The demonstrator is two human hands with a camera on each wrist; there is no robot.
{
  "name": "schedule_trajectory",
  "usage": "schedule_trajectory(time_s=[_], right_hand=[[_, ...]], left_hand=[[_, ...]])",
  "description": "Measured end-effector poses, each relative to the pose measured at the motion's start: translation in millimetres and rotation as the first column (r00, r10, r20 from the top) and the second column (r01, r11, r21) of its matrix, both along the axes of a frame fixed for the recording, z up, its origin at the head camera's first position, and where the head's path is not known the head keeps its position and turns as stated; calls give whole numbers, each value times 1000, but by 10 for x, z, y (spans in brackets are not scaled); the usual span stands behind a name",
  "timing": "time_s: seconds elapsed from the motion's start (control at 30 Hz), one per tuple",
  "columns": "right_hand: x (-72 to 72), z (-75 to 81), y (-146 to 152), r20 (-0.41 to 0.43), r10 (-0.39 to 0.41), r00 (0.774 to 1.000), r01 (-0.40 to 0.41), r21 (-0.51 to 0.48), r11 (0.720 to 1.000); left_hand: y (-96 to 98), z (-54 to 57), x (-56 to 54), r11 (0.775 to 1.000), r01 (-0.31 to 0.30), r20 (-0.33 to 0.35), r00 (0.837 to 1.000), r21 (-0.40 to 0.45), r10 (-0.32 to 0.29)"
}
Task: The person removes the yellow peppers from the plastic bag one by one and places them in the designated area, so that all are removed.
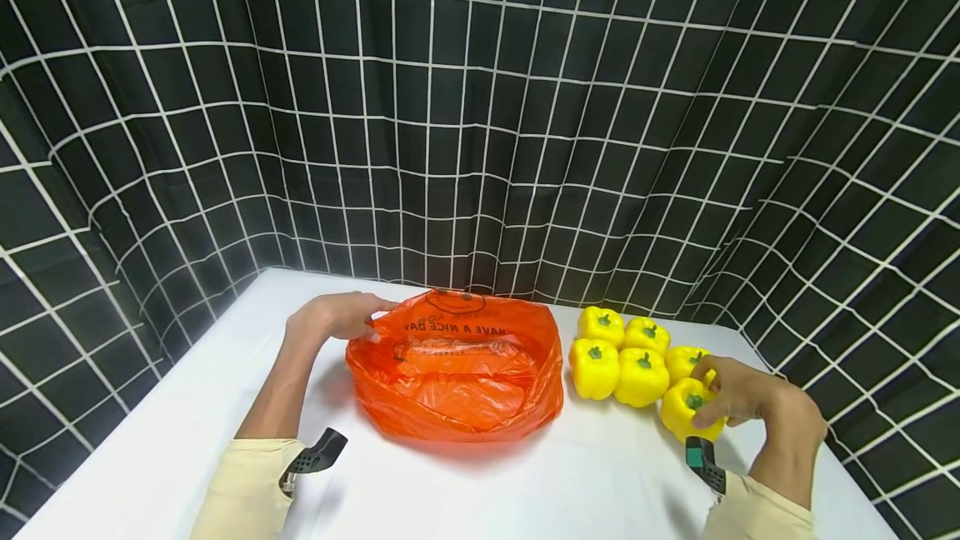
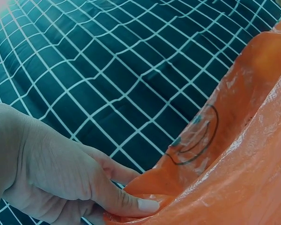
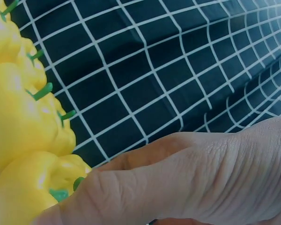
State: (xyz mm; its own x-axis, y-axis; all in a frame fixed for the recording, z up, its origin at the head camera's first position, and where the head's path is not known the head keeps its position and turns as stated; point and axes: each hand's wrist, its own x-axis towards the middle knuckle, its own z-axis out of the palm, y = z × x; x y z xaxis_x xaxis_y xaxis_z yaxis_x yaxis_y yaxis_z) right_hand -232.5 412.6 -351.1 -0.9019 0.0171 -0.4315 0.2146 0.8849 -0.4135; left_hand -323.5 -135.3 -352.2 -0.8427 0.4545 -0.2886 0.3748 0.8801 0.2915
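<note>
An orange-red plastic bag (image 1: pixel 450 432) lies in the middle of the white table with its mouth spread wide. Mirrored "HAVE A NICE DAY" lettering and a smiley show on its far wall. My left hand (image 1: pixel 341 317) pinches the bag's left rim between thumb and fingers; the left wrist view shows the thumb (image 2: pixel 147 206) pressed on the plastic. To the right, my right hand (image 1: pixel 750 394) grips the nearest yellow bell pepper (image 1: pixel 678 413) from its right side, thumb in front and fingers over the top by the green stem. In the right wrist view the hand hides part of this pepper (image 3: pixel 18 187).
Several other yellow bell peppers (image 1: pixel 595 369) stand close together between the bag and my right hand, stems up. A black cloth with a white grid (image 1: pixel 480 107) hangs behind and along both sides of the white table (image 1: pixel 525 490).
</note>
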Motion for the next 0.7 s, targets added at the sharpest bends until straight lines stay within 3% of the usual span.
schedule_trajectory(time_s=[0.27,0.57,0.7], right_hand=[[8,-38,69,-1,-65,998,65,12,998],[17,-47,74,9,-71,997,72,-47,996],[44,-14,66,30,-111,993,113,-56,992]], left_hand=[[25,19,-11,1000,30,-16,999,-1,-30],[23,48,3,1000,-3,12,1000,14,3],[20,41,3,1000,-1,-2,1000,4,1]])
